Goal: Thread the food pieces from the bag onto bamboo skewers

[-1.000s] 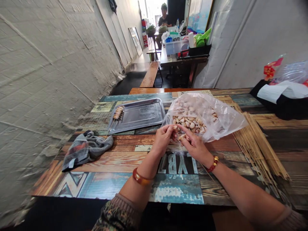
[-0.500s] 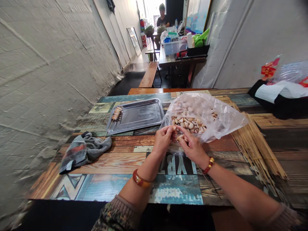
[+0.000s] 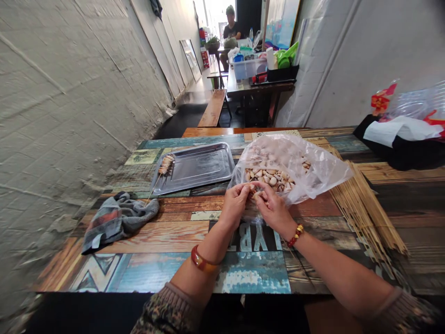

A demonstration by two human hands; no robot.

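Letters N (image 3: 96, 274) and Y (image 3: 257, 238) on tabletop (image 3: 174, 234)

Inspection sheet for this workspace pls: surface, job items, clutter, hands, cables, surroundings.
Surface: patchwork wood-look tabletop with printed letters.
Job items: clear plastic bag of pale clove-like pieces; metal tray with one loaded skewer at its left end, stick overhanging the rim; bundle of thin sticks right of the bag.
Clutter: crumpled grey cloth left; white paper on something black, far right.
Hands: left hand and right hand fingertips together before the bag; grip contents mostly hidden.
Cables: nothing seen.
Surroundings: white wall left; bench, second table, person beyond.
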